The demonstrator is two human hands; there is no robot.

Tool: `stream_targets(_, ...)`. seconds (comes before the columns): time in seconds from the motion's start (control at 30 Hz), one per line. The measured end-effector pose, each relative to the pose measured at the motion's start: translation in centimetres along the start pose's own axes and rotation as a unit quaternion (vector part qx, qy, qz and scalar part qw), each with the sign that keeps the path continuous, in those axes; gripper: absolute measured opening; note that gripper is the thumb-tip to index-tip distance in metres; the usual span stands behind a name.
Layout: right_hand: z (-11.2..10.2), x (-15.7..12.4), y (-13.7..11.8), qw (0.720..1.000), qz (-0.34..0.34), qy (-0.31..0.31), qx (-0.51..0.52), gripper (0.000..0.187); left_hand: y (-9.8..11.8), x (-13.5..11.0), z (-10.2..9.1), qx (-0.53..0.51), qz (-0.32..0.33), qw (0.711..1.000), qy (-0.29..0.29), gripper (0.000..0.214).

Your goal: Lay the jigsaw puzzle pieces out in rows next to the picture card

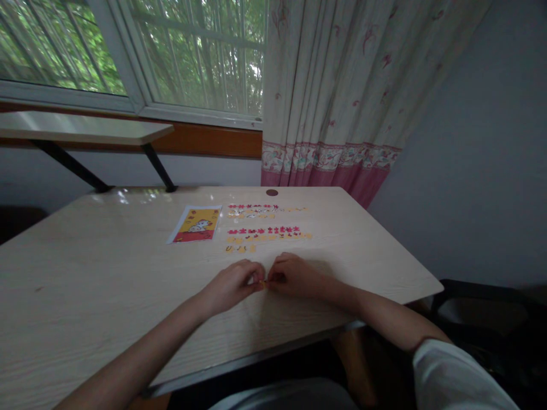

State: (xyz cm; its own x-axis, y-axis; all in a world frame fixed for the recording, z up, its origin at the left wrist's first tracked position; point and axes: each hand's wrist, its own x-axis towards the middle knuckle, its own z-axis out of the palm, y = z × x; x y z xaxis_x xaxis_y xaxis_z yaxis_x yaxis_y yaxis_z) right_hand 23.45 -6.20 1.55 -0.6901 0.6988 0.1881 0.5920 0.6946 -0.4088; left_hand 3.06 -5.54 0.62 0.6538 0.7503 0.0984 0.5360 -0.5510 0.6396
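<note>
My left hand (233,282) and my right hand (293,275) rest on the pale wooden table (106,273), fingertips meeting. Both are curled in a pinch around small orange puzzle pieces (262,281) between them, mostly hidden by the fingers. Just beyond the hands lie rows of red and orange puzzle pieces (267,232), laid out in lines, with a few loose orange ones (240,248) nearest. To the left of the rows lies a picture card (196,224) with a yellow and red cartoon image.
A dark round cap (272,192) sits in the table near its far edge. A window and a floral curtain (337,97) stand behind. A shelf on black brackets (85,130) hangs at back left. The table's right edge drops off near a dark chair (482,307).
</note>
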Motion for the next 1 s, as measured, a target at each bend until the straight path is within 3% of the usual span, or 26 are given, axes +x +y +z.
stream_targets(0.2, -0.1, 0.1, 0.2, 0.997, -0.02, 0.066, -0.036, 0.013, 0.1, 0.6, 0.1, -0.163, -0.055, 0.985, 0.032, 0.018)
stream_targets(0.37, 0.1, 0.0, 1.1, 0.986, -0.06, 0.145, -0.063, 0.021, 0.2, 0.8, 0.2, -0.231, -0.089, 0.967, 0.057, 0.023)
stream_targets(0.6, -0.6, 0.2, 2.2, 0.977, -0.088, 0.146, -0.131, 0.029, 0.1, 1.2, 0.6, -0.269, -0.093, 0.954, 0.089, 0.025)
stream_targets(0.7, -1.7, 0.2, 3.4, 0.965, -0.058, 0.208, -0.146, 0.03, 0.3, 1.0, 0.5, -0.189, -0.077, 0.974, 0.101, 0.024)
stream_targets(0.8, -3.1, 0.0, 5.1, 0.941, -0.029, 0.298, -0.159, 0.03, 0.8, 0.4, 0.4, -0.014, 0.015, 0.998, 0.06, 0.021)
stream_targets(0.9, -4.1, -0.4, 6.4, 0.928, -0.008, 0.33, -0.171, 0.029, 1.4, -0.2, 0.6, 0.147, 0.109, 0.983, -0.009, 0.023)
stream_targets(1.0, -4.4, -0.6, 6.9, 0.926, 0.005, 0.333, -0.18, 0.027, 1.6, -0.5, 0.8, 0.222, 0.132, 0.965, -0.043, 0.029)
